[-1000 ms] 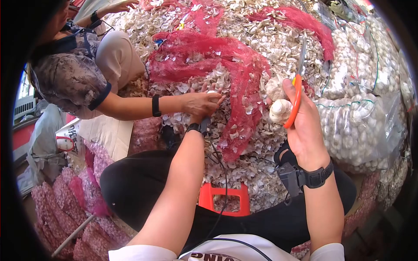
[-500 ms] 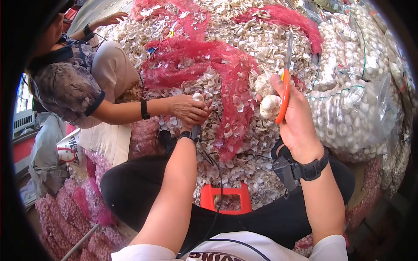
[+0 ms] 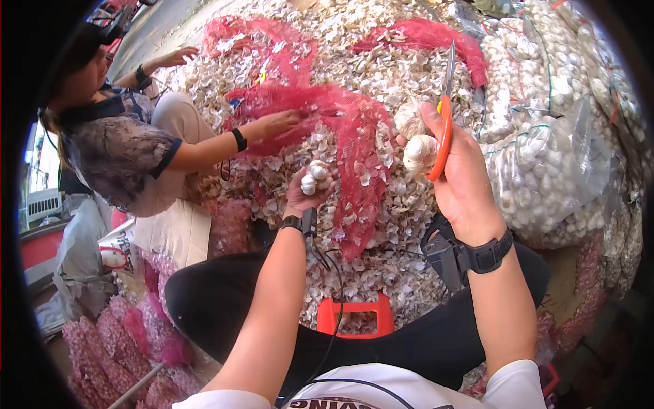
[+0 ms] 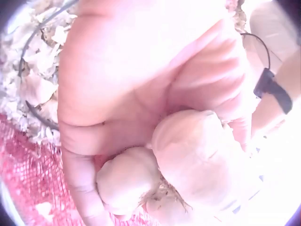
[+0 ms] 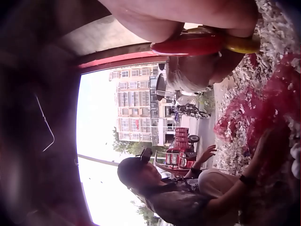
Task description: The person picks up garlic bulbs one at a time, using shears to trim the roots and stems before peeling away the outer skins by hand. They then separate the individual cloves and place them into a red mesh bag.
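Smooth white garlic bulbs (image 3: 316, 178) sit clustered in the cupped left hand (image 3: 306, 194). Orange-handled scissors (image 3: 445, 140) point away from the body in the right hand (image 3: 466, 174), beside a round, papery bulb (image 3: 418, 154).

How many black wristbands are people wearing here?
4: the camera wearer's left wristband and right wristband; plus, on the other person, a nearer wristband and a farther wristband. Others may be hidden.

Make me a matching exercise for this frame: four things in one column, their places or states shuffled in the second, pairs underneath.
1. scissors
2. red netting
3. clear plastic bag
4. left hand

A. full of packed garlic
B. held in the right hand
C. cupping white bulbs
D. draped over loose skins

Pairs: 1-B, 2-D, 3-A, 4-C
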Action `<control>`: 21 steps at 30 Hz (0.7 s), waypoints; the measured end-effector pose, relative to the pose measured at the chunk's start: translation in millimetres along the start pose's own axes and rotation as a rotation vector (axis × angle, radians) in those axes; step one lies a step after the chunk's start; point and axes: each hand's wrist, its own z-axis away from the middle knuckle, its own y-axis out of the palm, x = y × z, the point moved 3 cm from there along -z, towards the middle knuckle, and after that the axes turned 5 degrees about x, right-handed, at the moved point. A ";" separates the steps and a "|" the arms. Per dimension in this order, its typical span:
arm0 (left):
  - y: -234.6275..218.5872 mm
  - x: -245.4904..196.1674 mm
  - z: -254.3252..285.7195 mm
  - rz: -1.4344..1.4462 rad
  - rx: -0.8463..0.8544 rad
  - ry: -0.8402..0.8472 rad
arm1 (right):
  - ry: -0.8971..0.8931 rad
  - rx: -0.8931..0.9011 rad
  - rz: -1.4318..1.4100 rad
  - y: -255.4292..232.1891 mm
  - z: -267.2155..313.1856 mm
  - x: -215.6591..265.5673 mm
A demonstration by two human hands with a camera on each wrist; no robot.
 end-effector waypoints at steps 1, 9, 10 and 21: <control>3.9 -3.9 -6.2 0.032 0.083 -0.020 | -0.030 -0.016 0.000 -5.8 -2.2 2.3; 203.1 23.9 -67.5 -0.090 0.239 -0.095 | -0.239 -0.022 -0.099 -39.7 29.3 64.4; 233.5 33.9 -78.0 -0.078 0.251 -0.118 | -0.273 -0.066 -0.078 -47.4 31.9 69.3; 489.9 231.7 -189.3 -0.661 0.348 -0.418 | -0.603 -0.290 -0.238 -131.0 94.7 134.5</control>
